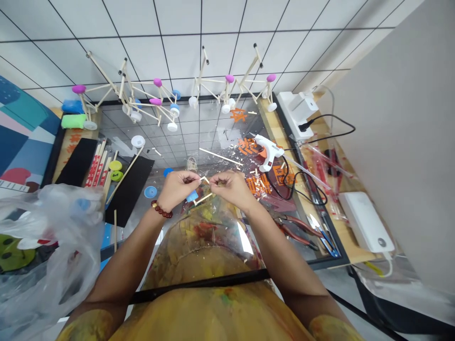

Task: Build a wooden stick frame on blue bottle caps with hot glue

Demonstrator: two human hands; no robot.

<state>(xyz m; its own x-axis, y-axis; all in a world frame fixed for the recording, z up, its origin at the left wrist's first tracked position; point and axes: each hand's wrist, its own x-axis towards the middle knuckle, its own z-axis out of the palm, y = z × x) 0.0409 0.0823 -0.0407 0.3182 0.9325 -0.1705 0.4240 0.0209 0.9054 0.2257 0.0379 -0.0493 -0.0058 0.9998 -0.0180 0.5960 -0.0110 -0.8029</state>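
Note:
My left hand (180,185), with a beaded bracelet on the wrist, pinches one end of a short pale wooden stick piece (206,180) over the glass tabletop. Opposite it, my right hand (230,185) has its thumb and finger closed at the other end of that piece. Whether it is one stick or two pieces meeting, I cannot tell. Just below the fingers lie another short wooden stick (203,199) and a blue piece (192,196). Beyond my hands, a longer thin stick (221,157) rests on the glass.
Stick models (122,92) with pink tops and bottle-cap feet stand along the tiled wall. To the right are a white glue gun (269,152), its black cord, red-handled pliers (298,226), scissors (325,237) and a power strip (294,113). A plastic bag (71,222) bulges at left beside black sheets (130,189).

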